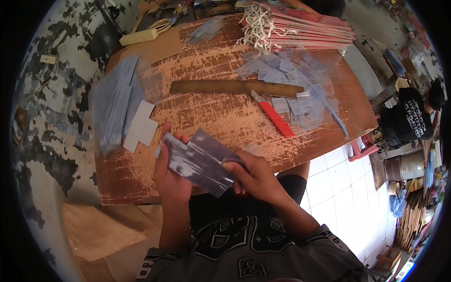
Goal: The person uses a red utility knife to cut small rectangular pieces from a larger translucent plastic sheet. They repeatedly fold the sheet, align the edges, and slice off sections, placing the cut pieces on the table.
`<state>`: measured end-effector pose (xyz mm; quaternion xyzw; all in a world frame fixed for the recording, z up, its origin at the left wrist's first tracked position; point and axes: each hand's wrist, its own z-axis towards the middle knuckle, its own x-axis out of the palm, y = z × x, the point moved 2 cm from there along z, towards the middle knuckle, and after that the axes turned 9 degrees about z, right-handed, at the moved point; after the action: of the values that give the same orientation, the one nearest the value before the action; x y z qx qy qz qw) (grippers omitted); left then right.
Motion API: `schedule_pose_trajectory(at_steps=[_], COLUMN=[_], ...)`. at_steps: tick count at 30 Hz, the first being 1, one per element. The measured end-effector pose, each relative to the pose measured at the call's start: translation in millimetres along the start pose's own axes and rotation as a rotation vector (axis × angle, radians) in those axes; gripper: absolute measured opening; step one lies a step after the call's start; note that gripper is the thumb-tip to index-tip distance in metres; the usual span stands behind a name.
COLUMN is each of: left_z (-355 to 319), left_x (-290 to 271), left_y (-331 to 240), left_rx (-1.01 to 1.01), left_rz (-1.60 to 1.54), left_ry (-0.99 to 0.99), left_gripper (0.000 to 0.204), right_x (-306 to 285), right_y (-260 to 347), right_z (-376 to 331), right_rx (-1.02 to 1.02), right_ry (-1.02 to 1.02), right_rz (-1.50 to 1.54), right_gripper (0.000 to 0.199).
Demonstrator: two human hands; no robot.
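Observation:
Between my two hands I hold a clear plastic sheet piece (199, 160), glossy and greyish, with a notch along its upper edge. My left hand (171, 174) supports its left end, with fingers curled behind it. At its right end my right hand (251, 174) pinches it, thumb on top and fingers underneath. It is tilted over the near table edge, above my lap. Just beyond my left hand lie pale stepped card pieces (142, 126). A red utility knife (273, 116) rests on the table beyond my right hand, its tip against a long brown straight strip (235, 87).
Bluish plastic sheets (115, 103) are stacked on the worn wooden table (206, 113) at left. Many cut plastic pieces (291, 75) lie scattered at right. Red flat items with white cords (300, 30) are piled at the back. Another person (406, 117) sits at far right.

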<state>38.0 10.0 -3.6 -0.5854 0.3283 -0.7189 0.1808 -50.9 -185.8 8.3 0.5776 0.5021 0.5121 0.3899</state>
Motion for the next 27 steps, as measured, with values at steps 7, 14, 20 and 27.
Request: schedule_pose_trajectory(at_steps=[7,14,20,27], left_z=[4,16,41,56], left_x=[-1,-8,-4,17], left_y=[-6,-43,-68,-67], left_rx=[-0.021,-0.106,-0.073,0.161], left_rz=[0.093,0.654,1.320,1.641], left_ry=[-0.086,0.011,0.167,0.517], left_gripper=[0.052,0.028,0.020,0.013], right_x=[-5,-11,-6,-6], right_y=[8,1,-1,4], right_z=[-2,-1,2,5], right_rx=[-0.096,-0.089,-0.081,-0.119], right_ry=[-0.020,-0.023,0.010,-0.014], right_rz=[-0.081,-0.087,-0.151,-0.201], right_gripper=[0.027,0.026,0.026,0.027])
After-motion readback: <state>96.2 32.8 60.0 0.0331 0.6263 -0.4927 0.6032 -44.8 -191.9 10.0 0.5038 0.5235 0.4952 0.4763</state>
